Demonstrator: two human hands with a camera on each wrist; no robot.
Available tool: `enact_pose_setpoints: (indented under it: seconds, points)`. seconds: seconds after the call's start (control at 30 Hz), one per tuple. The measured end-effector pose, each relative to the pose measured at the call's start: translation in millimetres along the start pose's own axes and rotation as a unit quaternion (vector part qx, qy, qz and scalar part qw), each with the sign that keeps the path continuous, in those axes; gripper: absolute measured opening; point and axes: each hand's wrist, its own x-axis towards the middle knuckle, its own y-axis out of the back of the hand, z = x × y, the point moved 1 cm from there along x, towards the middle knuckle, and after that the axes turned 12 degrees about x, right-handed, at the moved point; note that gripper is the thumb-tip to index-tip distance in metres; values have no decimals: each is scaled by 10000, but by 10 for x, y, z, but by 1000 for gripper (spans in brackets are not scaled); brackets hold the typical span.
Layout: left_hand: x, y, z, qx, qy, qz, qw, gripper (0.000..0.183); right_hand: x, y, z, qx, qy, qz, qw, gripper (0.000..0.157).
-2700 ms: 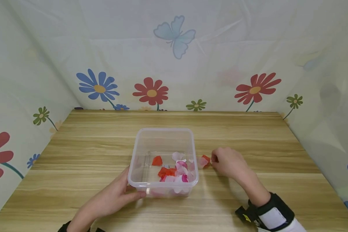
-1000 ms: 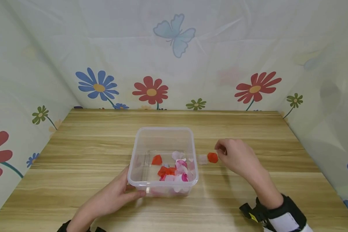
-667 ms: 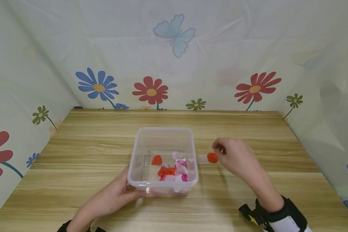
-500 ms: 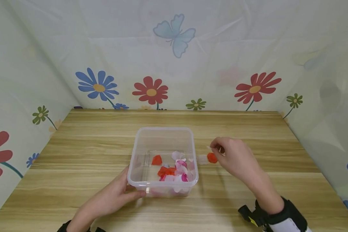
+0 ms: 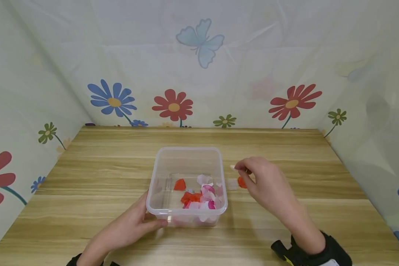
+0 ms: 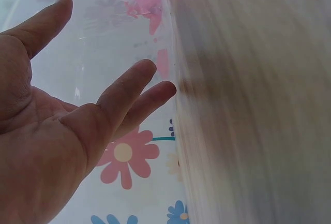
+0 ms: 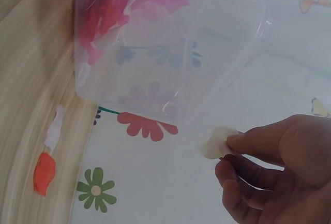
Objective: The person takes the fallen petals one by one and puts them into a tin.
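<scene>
A clear plastic box (image 5: 186,212) stands on the table with several red, pink and white petals (image 5: 204,190) inside. My left hand (image 5: 129,225) rests against its left side, thumb by the near left corner; in the left wrist view its fingers (image 6: 126,87) are spread along the wall. My right hand (image 5: 269,184) pinches a small white petal (image 7: 216,142) between thumb and forefinger, raised off the table just right of the box. Below it, a red petal (image 5: 241,182) and a pale petal (image 5: 232,184) lie side by side on the wood.
The wooden tabletop (image 5: 119,155) extends around the box. Fabric walls (image 5: 146,44) printed with flowers and a butterfly enclose the back and both sides. Each wrist wears a black strap (image 5: 319,253).
My right hand has moved up from the red petal on the table and then left toward the box, with a white petal now showing at its fingertips. My left hand stays in place.
</scene>
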Motion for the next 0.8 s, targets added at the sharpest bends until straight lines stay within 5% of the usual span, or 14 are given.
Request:
enact_pose_setpoints:
  seconds: [0.5, 0.8]
  points:
    - [-2, -7, -6, 77, -14, -6, 10000, 96, -58, 9, -186, 243, 749, 323, 9964, 21]
    - [-2, 16, 6, 140, 224, -14, 9996, 96, -94, -55, -319, 752, 1461, 305, 9859, 26]
